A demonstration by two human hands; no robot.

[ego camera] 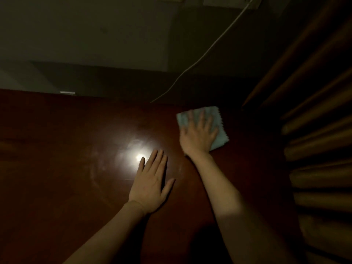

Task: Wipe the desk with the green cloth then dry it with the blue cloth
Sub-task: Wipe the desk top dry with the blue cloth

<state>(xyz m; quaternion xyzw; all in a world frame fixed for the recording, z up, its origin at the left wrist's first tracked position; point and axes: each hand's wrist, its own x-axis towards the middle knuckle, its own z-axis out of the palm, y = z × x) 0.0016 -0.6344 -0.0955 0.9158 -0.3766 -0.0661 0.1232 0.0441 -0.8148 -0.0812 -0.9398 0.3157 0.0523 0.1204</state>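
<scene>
A dark red-brown desk (66,149) fills the lower part of the dim head view. My right hand (198,134) lies flat, fingers spread, pressing a pale blue cloth (219,134) against the desk at the far right, near the back edge. My left hand (152,183) rests flat on the desk in the middle, fingers together, with nothing under it or in it. A bright lamp reflection (140,157) glows on the polished surface by my left fingertips, with faint wipe streaks around it. No green cloth is in view.
A white cable (209,48) runs down the grey wall from a socket to the desk's back edge. A ribbed wooden panel (320,149) stands along the desk's right side. A small pale object (67,92) sits at the back edge on the left.
</scene>
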